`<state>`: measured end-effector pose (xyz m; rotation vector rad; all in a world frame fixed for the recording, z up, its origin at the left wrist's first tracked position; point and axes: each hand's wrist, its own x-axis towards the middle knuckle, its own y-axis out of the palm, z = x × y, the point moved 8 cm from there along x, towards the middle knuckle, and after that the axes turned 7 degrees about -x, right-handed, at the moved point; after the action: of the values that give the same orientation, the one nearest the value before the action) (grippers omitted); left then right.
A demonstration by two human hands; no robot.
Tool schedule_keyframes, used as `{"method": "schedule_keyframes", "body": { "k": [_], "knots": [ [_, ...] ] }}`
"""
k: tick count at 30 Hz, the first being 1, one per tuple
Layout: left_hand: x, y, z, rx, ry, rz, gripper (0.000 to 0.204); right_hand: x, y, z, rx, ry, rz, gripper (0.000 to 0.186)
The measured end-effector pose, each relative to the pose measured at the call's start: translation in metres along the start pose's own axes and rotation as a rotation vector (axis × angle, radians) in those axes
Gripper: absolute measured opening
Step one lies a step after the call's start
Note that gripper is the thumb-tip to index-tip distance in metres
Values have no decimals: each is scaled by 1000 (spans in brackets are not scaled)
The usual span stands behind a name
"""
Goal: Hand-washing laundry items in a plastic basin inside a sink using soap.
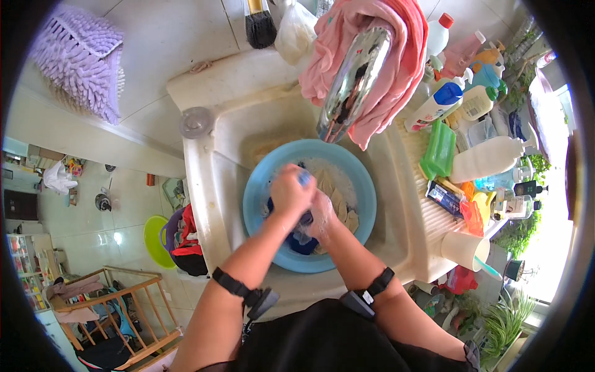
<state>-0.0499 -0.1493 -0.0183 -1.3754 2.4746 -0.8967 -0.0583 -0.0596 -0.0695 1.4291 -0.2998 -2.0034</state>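
Observation:
A light blue basin (250,220) of sudsy water stands in the sink, with wet laundry in it. Over its middle, my left hand (291,192) is closed in a fist, a bit of blue cloth showing at its knuckles. Pressed against it is my right hand (321,216), wet with foam, its fingers partly hidden but curled about the same garment. This dark blue cloth (302,243) hangs below both hands into the water. Beige cloth (338,201) lies in the suds to the right of my hands.
Above the basin, a shiny metal faucet (356,80) juts out with a pink towel (406,68) draped over it. Bottles, a green soap box (439,149) and a white cup (462,248) crowd the right ledge. A clear round lid (196,123) sits at the sink's left corner.

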Motion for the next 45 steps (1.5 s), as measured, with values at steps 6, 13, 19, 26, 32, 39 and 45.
{"method": "schedule_keyframes", "body": {
  "k": [6,13,19,26,32,39,45],
  "knots": [
    [-36,20,32,-972,-649,317,36,-18,-6,29,32,4,18,35],
    [-41,2,55,-1253,-768,291,33,-26,-3,57,-455,-241,155,30],
    [-29,-34,18,-974,-435,332,29,-4,-46,74,-136,-217,118,22],
    [-30,-1,-62,-173,239,35,30,19,-5,11,299,-81,411,34],
    [-28,13,-47,-284,1,-38,19,38,-45,10,168,-165,365,33],
    [7,22,2,-49,-295,126,25,1,-25,6,66,8,-65,32],
    [18,33,65,-19,-130,102,50,37,-82,81,-289,-493,-355,40]
  ]
}}
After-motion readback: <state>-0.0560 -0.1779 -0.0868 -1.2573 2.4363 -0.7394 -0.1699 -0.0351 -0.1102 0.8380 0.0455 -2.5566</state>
